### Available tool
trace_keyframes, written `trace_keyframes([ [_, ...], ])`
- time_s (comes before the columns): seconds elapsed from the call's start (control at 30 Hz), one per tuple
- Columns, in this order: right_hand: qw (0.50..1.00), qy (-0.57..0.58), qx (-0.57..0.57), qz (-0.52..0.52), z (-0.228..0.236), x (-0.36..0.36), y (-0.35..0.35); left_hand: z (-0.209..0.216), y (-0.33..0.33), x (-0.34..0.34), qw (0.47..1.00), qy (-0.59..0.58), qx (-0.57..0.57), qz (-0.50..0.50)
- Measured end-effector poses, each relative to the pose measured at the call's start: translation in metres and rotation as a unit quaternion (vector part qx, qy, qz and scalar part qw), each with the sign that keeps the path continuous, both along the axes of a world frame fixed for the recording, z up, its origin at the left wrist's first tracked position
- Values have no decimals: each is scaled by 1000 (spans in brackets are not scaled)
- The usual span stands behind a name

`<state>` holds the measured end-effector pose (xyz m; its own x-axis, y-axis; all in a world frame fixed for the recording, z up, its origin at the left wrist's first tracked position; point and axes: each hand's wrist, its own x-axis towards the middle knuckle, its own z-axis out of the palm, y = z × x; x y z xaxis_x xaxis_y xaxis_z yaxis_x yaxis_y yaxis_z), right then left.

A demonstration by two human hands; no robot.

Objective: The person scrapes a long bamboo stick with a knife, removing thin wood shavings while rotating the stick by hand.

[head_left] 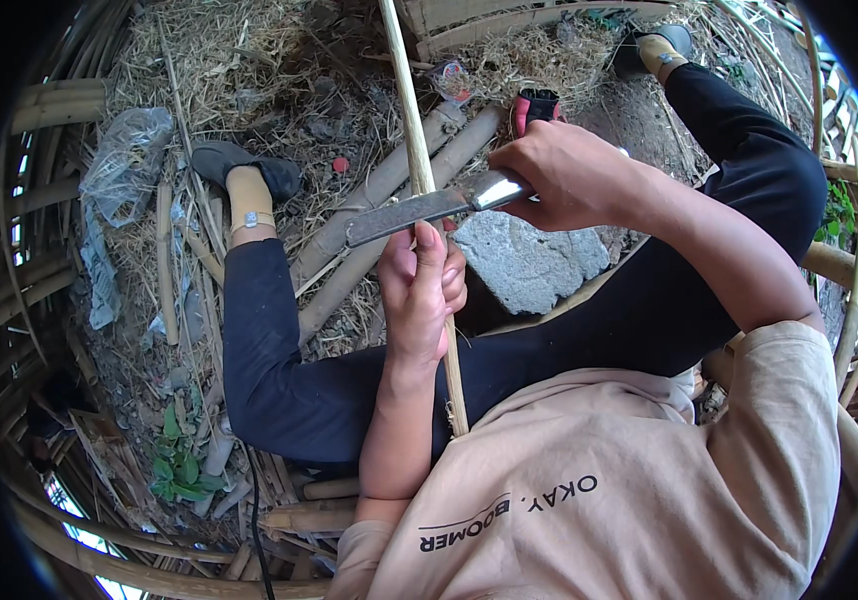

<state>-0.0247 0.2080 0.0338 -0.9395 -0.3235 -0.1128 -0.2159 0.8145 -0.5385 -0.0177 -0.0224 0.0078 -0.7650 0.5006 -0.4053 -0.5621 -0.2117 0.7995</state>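
Gripping a pale wooden stick (404,90), the left hand (424,290) has its fingers curled round the shaft with the thumb raised along it. The right hand (559,175) is wrapped firmly round the handle of a knife (399,217), whose broad blade lies across the stick just above that thumb (whether blade and thumb touch, I cannot tell).

The shaving looks well under way, as I judge it: the visible shaft is pale, bare and fairly straight, while some rough fibres cling near its lower end. How much is left cannot be settled, since the upper end runs out of view.

As for room, the blade's tip juts leftward past the stick, over bamboo poles (459,140) lying on the ground, with open air around it. The stick's lower end reaches the beige shirt (599,480), so there is little slack that way. A grey stone (534,260) sits below the right wrist, and the dark trousers (329,400) bound the space on both sides.
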Motion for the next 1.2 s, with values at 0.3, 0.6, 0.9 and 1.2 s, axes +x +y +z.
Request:
trace_keyframes([
  [0.3, 1000, -11, 16, 17, -3, 3, -2, -3, 3, 2, 999, 16, -43, 24],
  [0.6, 995, 56, 56, -59, -28, 2, -15, 1, 9, 2, 990, 35, -138, 24],
  [0.9, 991, 87, 83, -66, -28, -1, -17, 3, 12, -1, 980, 16, -188, 55],
  [1.2, 986, 113, 74, -96, -48, -22, -10, -3, 8, -5, 988, 12, -148, 33],
])
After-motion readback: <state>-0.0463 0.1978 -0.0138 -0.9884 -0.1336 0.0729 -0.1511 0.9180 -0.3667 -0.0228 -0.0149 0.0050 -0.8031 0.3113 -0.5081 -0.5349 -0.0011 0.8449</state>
